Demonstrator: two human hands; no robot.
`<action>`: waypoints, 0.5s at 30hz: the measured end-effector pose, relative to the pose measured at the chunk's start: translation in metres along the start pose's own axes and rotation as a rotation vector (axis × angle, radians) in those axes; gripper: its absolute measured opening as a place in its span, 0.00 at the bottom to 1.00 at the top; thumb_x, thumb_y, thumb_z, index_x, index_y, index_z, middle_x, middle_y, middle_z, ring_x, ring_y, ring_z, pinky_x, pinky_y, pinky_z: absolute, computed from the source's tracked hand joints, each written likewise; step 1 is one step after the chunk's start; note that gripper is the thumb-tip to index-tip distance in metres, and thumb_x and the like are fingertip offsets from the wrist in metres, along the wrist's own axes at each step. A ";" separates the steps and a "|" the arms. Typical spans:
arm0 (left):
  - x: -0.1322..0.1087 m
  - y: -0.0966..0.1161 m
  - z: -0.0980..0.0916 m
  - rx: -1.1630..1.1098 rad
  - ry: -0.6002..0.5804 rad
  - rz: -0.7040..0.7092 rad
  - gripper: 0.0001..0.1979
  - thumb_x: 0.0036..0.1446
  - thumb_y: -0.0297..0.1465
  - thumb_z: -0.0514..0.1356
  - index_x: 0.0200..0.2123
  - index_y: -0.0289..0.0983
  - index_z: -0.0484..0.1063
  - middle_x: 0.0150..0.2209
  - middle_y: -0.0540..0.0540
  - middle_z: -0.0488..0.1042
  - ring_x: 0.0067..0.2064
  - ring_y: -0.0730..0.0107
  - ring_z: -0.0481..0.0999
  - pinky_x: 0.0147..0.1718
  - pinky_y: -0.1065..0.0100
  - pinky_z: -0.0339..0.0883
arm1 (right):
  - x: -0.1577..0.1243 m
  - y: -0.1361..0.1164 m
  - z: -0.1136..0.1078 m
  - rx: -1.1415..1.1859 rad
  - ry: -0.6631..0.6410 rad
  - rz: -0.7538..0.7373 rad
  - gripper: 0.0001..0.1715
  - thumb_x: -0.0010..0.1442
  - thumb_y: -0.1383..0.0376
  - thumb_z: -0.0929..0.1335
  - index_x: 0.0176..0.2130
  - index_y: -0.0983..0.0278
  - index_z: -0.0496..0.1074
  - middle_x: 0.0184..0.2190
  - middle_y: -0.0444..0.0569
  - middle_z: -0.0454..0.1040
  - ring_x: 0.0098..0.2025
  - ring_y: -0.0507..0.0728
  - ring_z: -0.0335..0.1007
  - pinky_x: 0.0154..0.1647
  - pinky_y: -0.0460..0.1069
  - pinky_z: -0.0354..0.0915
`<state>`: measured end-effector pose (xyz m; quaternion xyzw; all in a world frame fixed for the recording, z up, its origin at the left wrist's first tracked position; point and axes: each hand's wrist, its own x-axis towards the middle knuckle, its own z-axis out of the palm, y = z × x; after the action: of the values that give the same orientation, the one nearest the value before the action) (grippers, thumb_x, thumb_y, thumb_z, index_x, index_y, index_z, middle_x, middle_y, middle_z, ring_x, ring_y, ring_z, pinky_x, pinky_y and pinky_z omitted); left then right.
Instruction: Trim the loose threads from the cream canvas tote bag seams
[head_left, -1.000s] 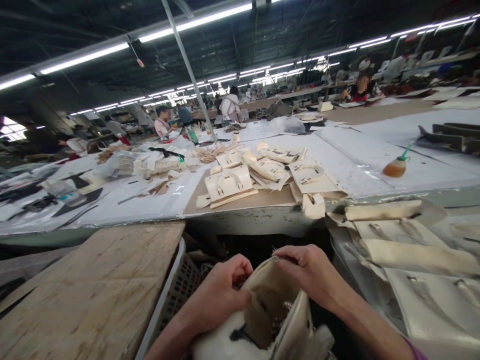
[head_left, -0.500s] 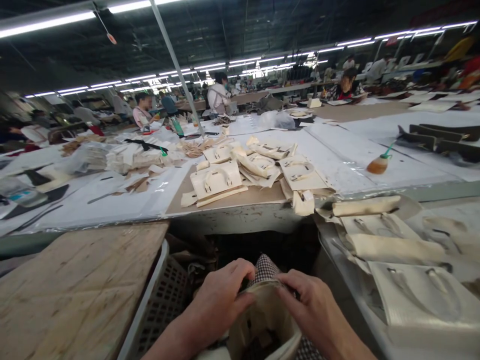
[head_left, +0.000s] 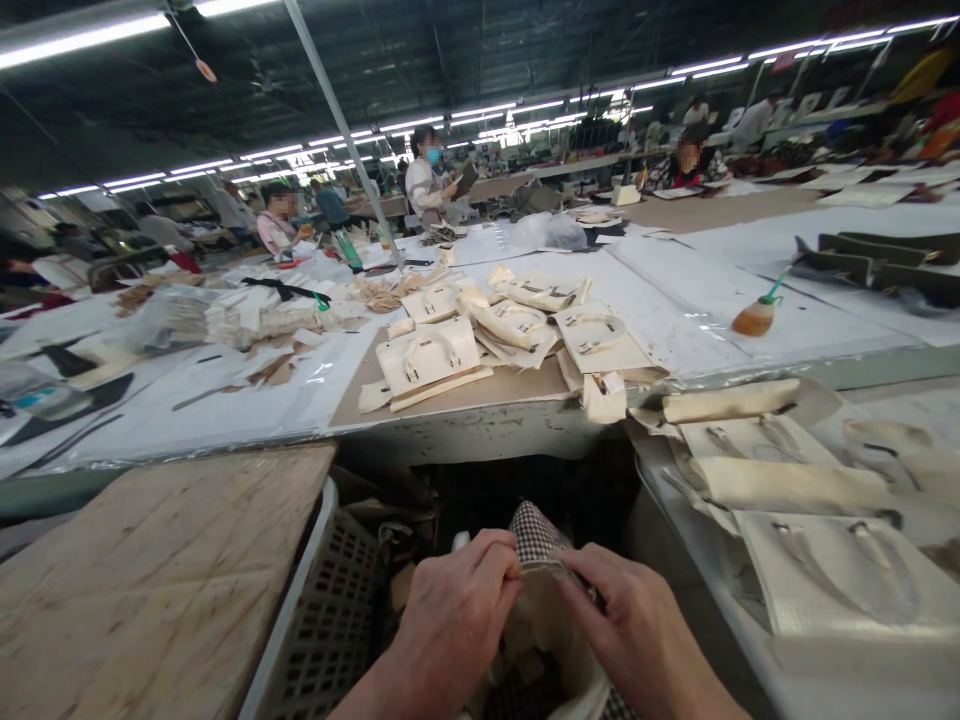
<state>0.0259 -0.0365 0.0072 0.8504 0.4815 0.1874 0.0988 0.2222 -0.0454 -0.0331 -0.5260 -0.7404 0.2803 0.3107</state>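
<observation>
Between my hands is a cream bag piece point(head_left: 551, 610), its opening facing up toward me, with brown-and-white checked cloth point(head_left: 534, 530) showing beyond its rim and inside. My left hand point(head_left: 461, 600) pinches the rim on the left, fingers curled and pressed together. On the other side my right hand point(head_left: 630, 610) grips the same rim, thumb on the inner face and fingers over the outside. The lower part of the bag piece runs out of view, partly covered by my hands.
A wooden board point(head_left: 150, 570) and a white slotted basket point(head_left: 322, 590) stand at my left. Cream handled bag panels point(head_left: 832, 570) lie at my right. More handled panels point(head_left: 427, 355) are piled on the table ahead. An amber glue bottle point(head_left: 754, 317) stands farther right. Co-workers sit beyond.
My left hand's thumb and fingers have closed together on the rim and shifted slightly right. My right hand stays nearly in place. A co-worker in the background has turned, holding a dark piece.
</observation>
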 end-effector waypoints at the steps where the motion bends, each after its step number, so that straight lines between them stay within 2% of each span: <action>1: 0.000 0.001 0.000 0.023 -0.012 -0.016 0.07 0.58 0.21 0.58 0.31 0.39 0.69 0.42 0.51 0.78 0.34 0.68 0.80 0.30 0.70 0.68 | 0.000 -0.001 0.000 -0.002 0.006 -0.007 0.15 0.64 0.66 0.61 0.40 0.59 0.76 0.32 0.45 0.78 0.34 0.56 0.77 0.34 0.48 0.66; 5: 0.001 0.005 -0.003 0.087 -0.082 -0.065 0.08 0.58 0.20 0.56 0.31 0.39 0.69 0.40 0.50 0.78 0.34 0.66 0.80 0.29 0.69 0.67 | -0.001 -0.001 0.002 -0.017 0.009 -0.038 0.15 0.64 0.67 0.61 0.41 0.59 0.76 0.31 0.45 0.78 0.33 0.56 0.77 0.32 0.48 0.66; 11: 0.004 0.008 -0.003 0.038 -0.139 -0.155 0.10 0.52 0.17 0.57 0.28 0.38 0.66 0.36 0.53 0.77 0.34 0.69 0.78 0.32 0.70 0.65 | -0.002 0.001 0.001 -0.037 -0.013 -0.027 0.14 0.64 0.68 0.62 0.43 0.58 0.75 0.33 0.45 0.78 0.34 0.57 0.77 0.33 0.48 0.67; 15: 0.004 0.008 -0.001 0.031 -0.136 -0.112 0.10 0.51 0.17 0.55 0.28 0.38 0.65 0.35 0.52 0.76 0.34 0.69 0.77 0.32 0.70 0.65 | -0.002 -0.001 -0.001 -0.014 -0.013 -0.001 0.14 0.64 0.68 0.62 0.42 0.59 0.76 0.33 0.45 0.78 0.34 0.57 0.77 0.34 0.49 0.67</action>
<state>0.0337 -0.0370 0.0116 0.8345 0.5233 0.1160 0.1281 0.2232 -0.0479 -0.0318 -0.5261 -0.7445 0.2786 0.3023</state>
